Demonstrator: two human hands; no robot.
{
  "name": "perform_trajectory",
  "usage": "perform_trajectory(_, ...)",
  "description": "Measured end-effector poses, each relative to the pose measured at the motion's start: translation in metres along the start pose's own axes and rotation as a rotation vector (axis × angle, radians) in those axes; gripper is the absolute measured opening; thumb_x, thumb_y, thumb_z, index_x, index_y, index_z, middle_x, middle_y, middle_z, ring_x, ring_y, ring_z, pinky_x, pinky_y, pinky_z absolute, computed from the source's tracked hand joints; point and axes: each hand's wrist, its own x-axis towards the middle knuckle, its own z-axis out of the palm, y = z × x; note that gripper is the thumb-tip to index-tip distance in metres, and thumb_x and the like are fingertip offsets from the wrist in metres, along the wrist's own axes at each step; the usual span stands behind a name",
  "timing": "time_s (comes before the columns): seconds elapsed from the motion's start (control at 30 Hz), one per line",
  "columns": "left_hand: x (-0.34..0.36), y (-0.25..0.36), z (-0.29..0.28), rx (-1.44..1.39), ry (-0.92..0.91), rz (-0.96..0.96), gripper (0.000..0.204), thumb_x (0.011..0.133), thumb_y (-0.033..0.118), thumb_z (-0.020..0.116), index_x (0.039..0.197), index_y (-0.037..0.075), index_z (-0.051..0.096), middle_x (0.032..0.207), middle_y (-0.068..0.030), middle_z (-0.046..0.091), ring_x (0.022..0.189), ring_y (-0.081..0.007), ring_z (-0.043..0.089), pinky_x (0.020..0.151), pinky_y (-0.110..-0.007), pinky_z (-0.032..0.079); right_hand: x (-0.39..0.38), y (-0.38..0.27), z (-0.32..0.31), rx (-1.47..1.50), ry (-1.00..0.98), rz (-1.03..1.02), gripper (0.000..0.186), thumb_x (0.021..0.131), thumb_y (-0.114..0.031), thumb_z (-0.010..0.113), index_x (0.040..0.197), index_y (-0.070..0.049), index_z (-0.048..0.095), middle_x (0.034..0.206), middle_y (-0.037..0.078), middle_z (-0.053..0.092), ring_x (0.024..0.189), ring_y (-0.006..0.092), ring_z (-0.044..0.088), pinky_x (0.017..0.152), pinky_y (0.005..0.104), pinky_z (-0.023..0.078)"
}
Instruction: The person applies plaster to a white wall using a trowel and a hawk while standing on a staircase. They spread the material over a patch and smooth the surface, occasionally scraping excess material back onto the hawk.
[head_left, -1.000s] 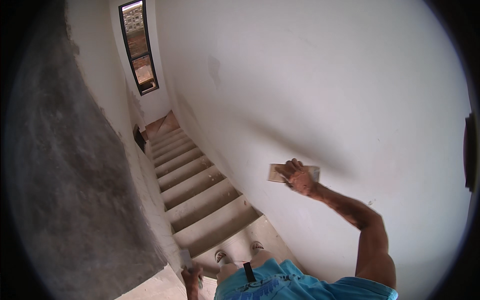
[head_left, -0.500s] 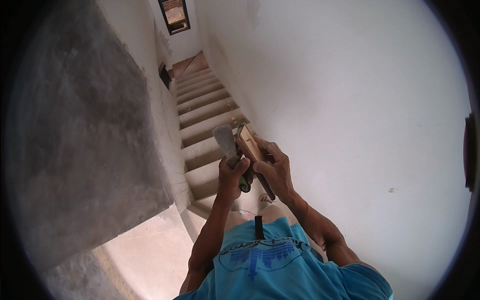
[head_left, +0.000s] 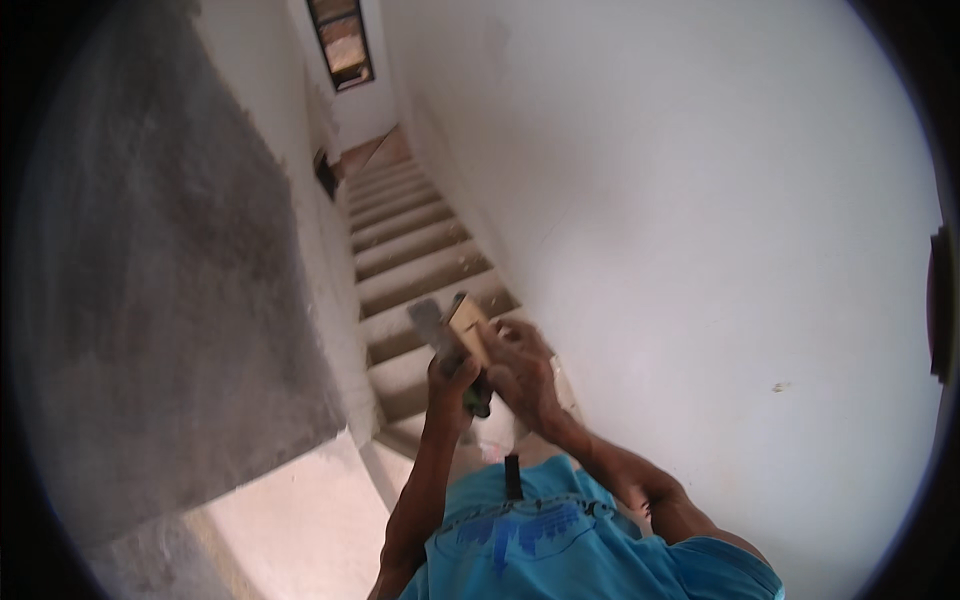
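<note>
Near the centre of the view, the block (head_left: 467,326), tan-faced, lies between the two hands, its long side tilted toward 11 o'clock. The left hand (head_left: 453,379) is at its 6 o'clock, grip closed round the scraper (head_left: 426,319), whose grey blade points to 11 o'clock at the block's 9 o'clock side. A bit of green shows below the left hand. Blade and block are just beside each other; whether they touch I cannot tell. The right hand (head_left: 526,374), blurred, is at the block's 4 o'clock, fingers bent and up against it; how firm that grip is, I cannot tell.

The left forearm comes in between 6 and 7 o'clock, the right between 4 and 5. A blue shirt (head_left: 520,545) with a print fills 6 o'clock. Beyond the hands, stairs (head_left: 405,262) run off toward 11 o'clock, with a dark-framed window (head_left: 343,45) past their far end. A pale wall (head_left: 700,200) spans 1 to 4 o'clock; a dark grey surface (head_left: 180,270) stands at 9.
</note>
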Motion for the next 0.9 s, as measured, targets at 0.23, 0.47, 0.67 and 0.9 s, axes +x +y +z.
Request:
perform_trajectory(0.23,-0.001,0.006,-0.019,-0.032,-0.107,0.036,0.056,0.089,0.026,0.068,0.135,0.001,0.046,0.116,-0.0144,0.061,0.101,-0.0259,0.064,0.084,-0.041,0.055,-0.006,-0.006,-0.012,0.274,-0.129,0.065,0.05,0.086,-0.015,0.053,0.133,-0.002,0.061,0.135,0.023,0.049,0.111,0.0335,0.059,0.094,0.0401,0.049)
perform_trajectory(0.47,0.003,0.007,-0.037,-0.177,-0.269,-0.047,0.072,0.095,0.045,0.057,0.15,0.008,0.03,0.14,-0.0216,0.048,0.122,-0.0378,0.055,0.098,-0.054,0.052,-0.022,-0.006,-0.017,0.193,-0.297,-0.063,0.074,0.072,0.002,0.069,0.142,-0.019,0.055,0.146,0.021,0.043,0.119,0.0387,0.059,0.094,0.0419,0.055)
perform_trajectory(0.67,0.001,0.011,-0.04,-0.18,-0.268,-0.046,0.075,0.095,0.046,0.059,0.149,0.005,0.029,0.14,-0.0229,0.049,0.12,-0.0363,0.057,0.095,-0.05,0.055,-0.03,-0.009,-0.002,0.11,-0.267,-0.043,0.074,0.074,0.0,0.072,0.143,-0.019,0.054,0.144,0.021,0.044,0.117,0.0392,0.061,0.091,0.0413,0.057)
perform_trajectory(0.9,-0.007,0.022,-0.029,-0.211,-0.242,-0.02,0.072,0.094,0.038,0.063,0.146,-0.002,0.031,0.137,-0.0253,0.051,0.113,-0.0343,0.061,0.093,-0.047,0.057,-0.031,-0.012,0.008,0.095,-0.219,-0.067,0.068,0.078,0.0,0.067,0.143,-0.016,0.052,0.142,0.023,0.045,0.117,0.0413,0.06,0.089,0.0414,0.057)
